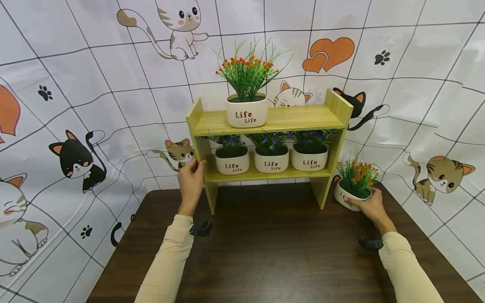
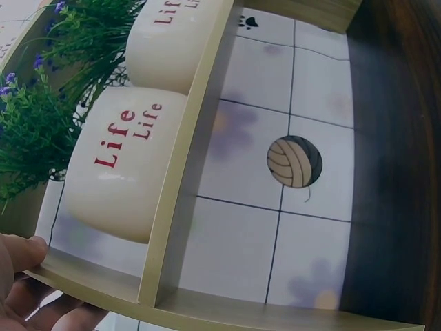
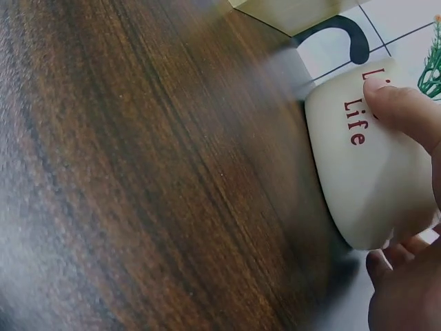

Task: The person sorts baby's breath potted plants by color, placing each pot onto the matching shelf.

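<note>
A two-tier light wooden shelf (image 1: 265, 176) stands at the back of the dark table. My left hand (image 1: 190, 183) grips its left side panel, thumb on the near side and fingers round the outside, as the left wrist view shows too. At the right, my right hand (image 1: 373, 209) holds a white "Life" flowerpot (image 1: 346, 200) with orange flowers, thumb on its front and fingers round its end. In the right wrist view that pot (image 3: 372, 172) is at the table surface; whether it touches cannot be told. One white pot with orange-red flowers (image 1: 246, 111) sits on the top tier.
Three white pots with purple flowers, the left one (image 1: 232, 162) among them, line the lower tier. Behind the shelf rises a wall covering (image 1: 235, 12) printed with cats and grid lines. The brown table (image 1: 265, 244) extends toward me; its right edge runs close by my right arm.
</note>
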Available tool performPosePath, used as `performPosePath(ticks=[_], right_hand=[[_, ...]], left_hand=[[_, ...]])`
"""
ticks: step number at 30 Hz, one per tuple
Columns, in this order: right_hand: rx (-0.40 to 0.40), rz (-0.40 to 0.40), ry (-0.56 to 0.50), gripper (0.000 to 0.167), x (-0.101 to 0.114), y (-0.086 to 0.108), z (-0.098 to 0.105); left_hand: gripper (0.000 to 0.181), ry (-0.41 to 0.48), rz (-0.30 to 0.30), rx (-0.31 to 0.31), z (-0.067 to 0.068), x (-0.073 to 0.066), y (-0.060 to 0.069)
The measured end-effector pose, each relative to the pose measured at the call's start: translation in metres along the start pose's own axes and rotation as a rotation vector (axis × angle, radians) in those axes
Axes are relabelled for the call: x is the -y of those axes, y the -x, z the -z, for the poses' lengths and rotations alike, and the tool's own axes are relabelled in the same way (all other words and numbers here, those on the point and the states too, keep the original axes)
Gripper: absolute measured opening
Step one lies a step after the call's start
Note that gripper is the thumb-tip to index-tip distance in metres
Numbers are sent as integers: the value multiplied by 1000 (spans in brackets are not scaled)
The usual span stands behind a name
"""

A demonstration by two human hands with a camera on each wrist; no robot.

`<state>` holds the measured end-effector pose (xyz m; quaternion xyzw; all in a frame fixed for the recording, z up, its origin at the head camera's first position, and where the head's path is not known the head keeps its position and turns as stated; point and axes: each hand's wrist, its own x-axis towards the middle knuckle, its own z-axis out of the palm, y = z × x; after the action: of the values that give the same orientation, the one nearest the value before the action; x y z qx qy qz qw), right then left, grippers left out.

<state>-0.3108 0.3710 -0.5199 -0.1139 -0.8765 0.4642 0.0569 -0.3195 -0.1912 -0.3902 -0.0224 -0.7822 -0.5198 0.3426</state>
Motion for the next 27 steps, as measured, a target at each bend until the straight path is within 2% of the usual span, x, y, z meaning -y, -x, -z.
performPosePath(ticks=[6, 13, 19, 27], right_hand=[[67, -75, -50, 122, 2, 0, 1], [79, -56, -8, 125, 0, 1, 3], [48, -39, 1, 124, 0, 2, 2], [-29, -18, -26, 119, 3, 3, 0]], left_hand=[[32, -2, -8, 1, 0, -2, 0], [31, 22, -4, 4, 0, -2, 0], [30, 24, -4, 5, 0, -2, 0], [31, 16, -2, 6, 1, -1, 1]])
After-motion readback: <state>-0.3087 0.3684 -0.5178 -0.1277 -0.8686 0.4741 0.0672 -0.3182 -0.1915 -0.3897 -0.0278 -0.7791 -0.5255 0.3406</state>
